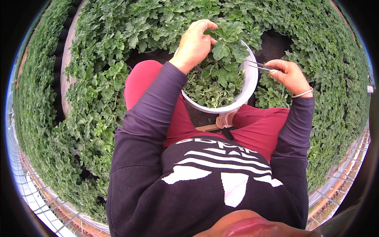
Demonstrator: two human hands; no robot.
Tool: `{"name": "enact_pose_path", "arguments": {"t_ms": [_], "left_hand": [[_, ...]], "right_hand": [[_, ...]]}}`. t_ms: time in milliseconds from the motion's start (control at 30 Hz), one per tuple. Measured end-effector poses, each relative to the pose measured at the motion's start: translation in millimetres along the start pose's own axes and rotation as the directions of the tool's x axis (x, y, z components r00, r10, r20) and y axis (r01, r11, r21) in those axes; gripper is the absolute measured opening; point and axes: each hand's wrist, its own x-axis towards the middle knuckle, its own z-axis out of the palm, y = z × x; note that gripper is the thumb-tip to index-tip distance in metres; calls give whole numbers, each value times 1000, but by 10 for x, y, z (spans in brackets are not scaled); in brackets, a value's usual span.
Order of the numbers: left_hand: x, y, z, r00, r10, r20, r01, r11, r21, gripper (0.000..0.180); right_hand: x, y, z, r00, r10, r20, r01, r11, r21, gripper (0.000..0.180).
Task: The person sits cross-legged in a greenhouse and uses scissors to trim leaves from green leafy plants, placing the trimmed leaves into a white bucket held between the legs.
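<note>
Potted plant (pixel 221 67) in white pot (pixel 248 93), between the knees: soft, fragile leaves. Left hand (pixel 194 44) pinches a top leaf; right hand (pixel 288 75) grips thin tweezers (pixel 258 66). Best held by the stiff rim.

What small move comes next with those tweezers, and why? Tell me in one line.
Probably bring the tweezers inward to the shoot that the left hand pinches. The right hand holds them just outside the white pot, tips pointing at the plant but not yet touching it, while the left hand's fingers already steady a top leaf.
</note>
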Motion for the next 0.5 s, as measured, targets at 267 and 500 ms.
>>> {"name": "enact_pose_path", "arguments": {"t_ms": [267,500], "left_hand": [[-10,-7,-61,963,197,186,-231,956,181,42],[131,-66,12,921,337,195,-373,908,189,19]], "right_hand": [[42,-180,190,992,-123,31,122,992,9,26],[54,-291,269,991,-133,8,134,991,-9,27]]}}
